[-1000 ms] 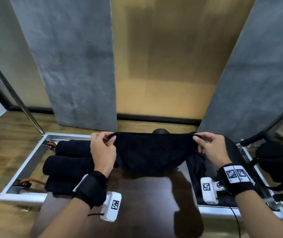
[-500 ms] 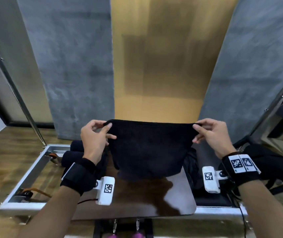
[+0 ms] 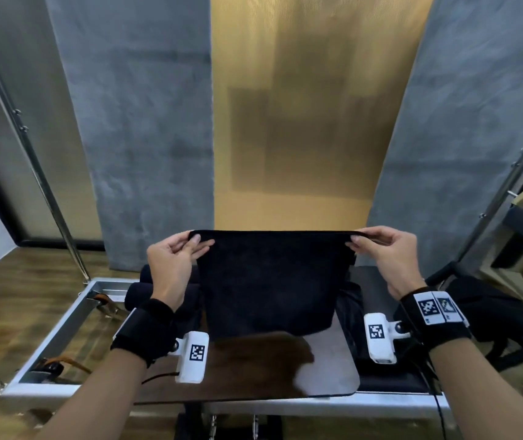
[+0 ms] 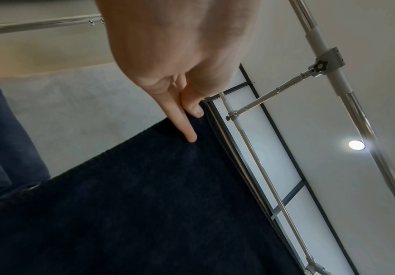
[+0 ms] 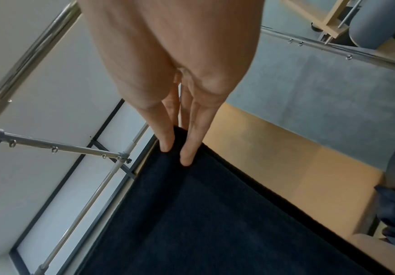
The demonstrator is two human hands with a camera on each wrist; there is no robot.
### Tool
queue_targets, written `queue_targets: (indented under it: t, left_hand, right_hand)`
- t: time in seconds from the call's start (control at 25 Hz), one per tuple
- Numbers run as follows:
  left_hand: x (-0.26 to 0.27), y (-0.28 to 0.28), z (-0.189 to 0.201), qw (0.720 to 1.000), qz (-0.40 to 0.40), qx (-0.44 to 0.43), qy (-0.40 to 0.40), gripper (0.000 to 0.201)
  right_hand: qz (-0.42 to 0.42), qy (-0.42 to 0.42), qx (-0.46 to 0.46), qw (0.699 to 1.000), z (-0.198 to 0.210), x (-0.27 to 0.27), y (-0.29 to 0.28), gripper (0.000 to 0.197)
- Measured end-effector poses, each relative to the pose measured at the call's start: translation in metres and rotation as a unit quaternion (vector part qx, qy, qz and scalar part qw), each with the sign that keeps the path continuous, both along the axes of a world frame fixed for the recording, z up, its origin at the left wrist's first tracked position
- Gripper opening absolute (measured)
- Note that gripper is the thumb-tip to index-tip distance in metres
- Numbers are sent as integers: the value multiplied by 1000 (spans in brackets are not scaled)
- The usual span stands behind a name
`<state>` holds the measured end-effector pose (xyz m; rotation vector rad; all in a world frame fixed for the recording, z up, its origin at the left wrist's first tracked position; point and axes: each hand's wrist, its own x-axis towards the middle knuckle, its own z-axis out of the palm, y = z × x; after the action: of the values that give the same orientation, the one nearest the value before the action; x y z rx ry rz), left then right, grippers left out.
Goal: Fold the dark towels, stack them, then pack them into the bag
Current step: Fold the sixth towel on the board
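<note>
The left hand (image 3: 171,265) is pinching the upper left corner of a dark towel (image 3: 269,281) between thumb and fingers, the fingertips (image 4: 191,137) lying flat on the cloth. The right hand (image 3: 390,255) is pinching the upper right corner the same way, its fingers (image 5: 186,158) pressing against the fabric. Between the two hands the towel's top edge is stretching out taut and nearly level, and the cloth is hanging down as a flat, almost black sheet, its lower edge reaching close to the glossy dark worktop (image 3: 327,369). Behind the left hand, rolled dark towels (image 3: 139,290) are lying on the far left. At the far right a black bag (image 3: 489,312) is sitting beside the worktop.
</note>
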<state>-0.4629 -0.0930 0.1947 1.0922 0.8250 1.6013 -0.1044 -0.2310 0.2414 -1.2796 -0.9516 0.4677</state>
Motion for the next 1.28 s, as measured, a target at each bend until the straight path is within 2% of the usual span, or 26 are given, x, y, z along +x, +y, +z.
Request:
queue_targets:
  t: [0.08,0.24,0.4,0.64,0.76,1.0,1.12,1.28]
  left_hand:
    - [-3,-7,-2,1000,-1,-9,12,9]
    - [-16,-26,-3,998,15,-13,61,5]
    - [-22,-34,-3,992,38,16,117,3]
    - [-12,-21,-12,993,-11,-47,108,9]
    - [-4,-11,-17,994,-49,-66,66,6]
    - [7,12,-10,999,-24,-5,30,6]
    - [3,5,-37,998,-31,-9,48,3]
    - [-15,-30,-116,985,-29,-111,132,8]
  right_hand:
    - [-13,-2,-16,1000,-1,-2,-7,17]
    - [-30,-61,-37,997,-2,0,-23,14]
    - [-31,-47,-34,998,-3,7,-29,21]
    - [4,14,-75,997,-17,6,-13,24]
    - [13,21,-82,996,-26,7,3,19]
    - [14,36,0,999,-27,16,22,10]
    - [28,74,9,997,-48,14,9,8]
    - [24,84,-72,994,-122,3,-22,8]
